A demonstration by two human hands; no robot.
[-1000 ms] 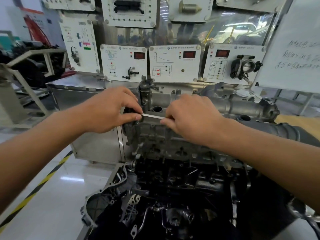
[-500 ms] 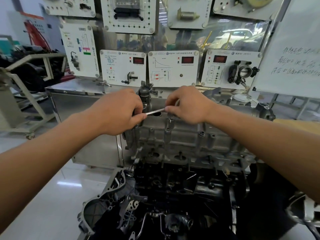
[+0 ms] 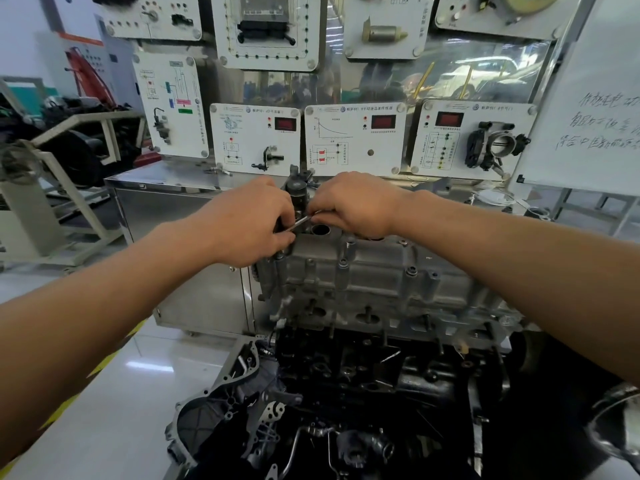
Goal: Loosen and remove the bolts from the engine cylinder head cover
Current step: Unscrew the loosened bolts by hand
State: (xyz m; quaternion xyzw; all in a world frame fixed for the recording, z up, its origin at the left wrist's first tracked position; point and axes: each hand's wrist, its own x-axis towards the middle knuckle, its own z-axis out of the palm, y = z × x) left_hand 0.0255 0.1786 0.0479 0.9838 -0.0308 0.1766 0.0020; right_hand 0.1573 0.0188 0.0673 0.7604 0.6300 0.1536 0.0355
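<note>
Nearest to the camera is the dark lower part of the engine (image 3: 346, 393). Above it lies the grey cylinder head cover (image 3: 374, 282), with its long side going from left to right. Several bolts (image 3: 343, 262) sit in their holes along its front edge, so I judge that most of the task is not yet done.

Both hands meet at the far left end of the cover. The left hand (image 3: 252, 223) has its fingers (image 3: 283, 211) curled around the lower end of a thin metal tool (image 3: 302, 221). The right hand (image 3: 356, 206) pinches the upper end of the same tool with its fingertips (image 3: 317, 212). The long axis of the tool runs from lower left to upper right, and only a short part of it shows between the two hands. It lies just beside a round opening (image 3: 320, 230) in the top of the cover.

The bolt under the tool is hidden, probably below the left hand, so I cannot tell if the tool is seated on it. The left hand is nearer to this place. The next turn seems to depend on that end staying down while the right hand swings the free end.

Just behind the hands a dark upright part (image 3: 297, 190) stands on the engine, and it may limit the swing. Farther back are white training panels (image 3: 353, 140).
</note>
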